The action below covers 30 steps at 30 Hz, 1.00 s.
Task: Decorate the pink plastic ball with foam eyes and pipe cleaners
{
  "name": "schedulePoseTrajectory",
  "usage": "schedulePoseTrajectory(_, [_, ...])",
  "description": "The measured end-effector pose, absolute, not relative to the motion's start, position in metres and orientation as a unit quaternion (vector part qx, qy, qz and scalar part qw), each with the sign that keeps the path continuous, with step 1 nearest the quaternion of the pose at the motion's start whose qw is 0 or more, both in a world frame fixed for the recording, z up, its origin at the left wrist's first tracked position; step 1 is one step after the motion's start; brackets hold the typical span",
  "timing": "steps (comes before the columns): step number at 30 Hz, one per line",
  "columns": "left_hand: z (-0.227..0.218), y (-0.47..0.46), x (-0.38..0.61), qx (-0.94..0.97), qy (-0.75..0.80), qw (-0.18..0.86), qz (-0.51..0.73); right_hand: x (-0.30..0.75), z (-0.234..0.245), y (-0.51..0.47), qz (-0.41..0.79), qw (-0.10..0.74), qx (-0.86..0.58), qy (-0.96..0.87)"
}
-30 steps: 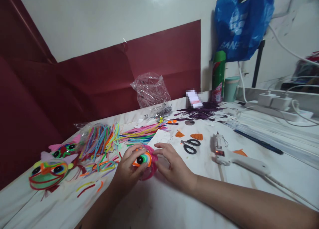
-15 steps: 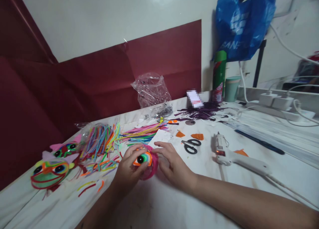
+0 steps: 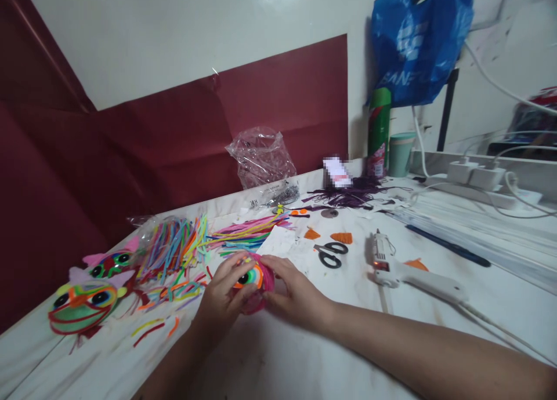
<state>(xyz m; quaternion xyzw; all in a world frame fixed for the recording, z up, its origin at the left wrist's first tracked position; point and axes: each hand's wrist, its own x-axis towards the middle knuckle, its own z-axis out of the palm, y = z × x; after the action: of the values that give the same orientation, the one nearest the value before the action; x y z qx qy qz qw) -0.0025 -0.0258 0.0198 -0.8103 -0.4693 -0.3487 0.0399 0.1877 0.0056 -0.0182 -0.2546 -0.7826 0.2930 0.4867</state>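
A round craft piece with a bright pink edge and an orange-rimmed, black-centred eye [image 3: 251,276] is sitting between the two hands, over the white marbled table [image 3: 278,362]; the left hand [image 3: 223,285] is curving round its left side, thumb pressing below the eye; the right hand [image 3: 300,295] is cupping the pink right edge, fingers bent; neither is lying nearer, and I'm making out no long axis; black-handled scissors [image 3: 331,251] are lying rightward, the white glue gun [image 3: 409,274] farther.
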Motion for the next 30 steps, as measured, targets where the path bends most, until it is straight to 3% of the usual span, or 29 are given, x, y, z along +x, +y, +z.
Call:
schedulePoseTrajectory(6, [0.018,-0.024,0.001,-0.834,-0.418,0.128,-0.336,0.187,-0.016,0.004,0.293,0.494,-0.266,-0.774])
schedulePoseTrajectory(17, [0.016,-0.024,0.006,-0.812,-0.431,0.121,-0.375,0.183,-0.015,0.004,0.293,0.505,-0.266,-0.767])
schedulePoseTrajectory(30, [0.008,-0.021,0.005,-0.819,-0.411,0.129,-0.38,0.177,-0.013,0.009,0.437,0.533,-0.298,-0.66])
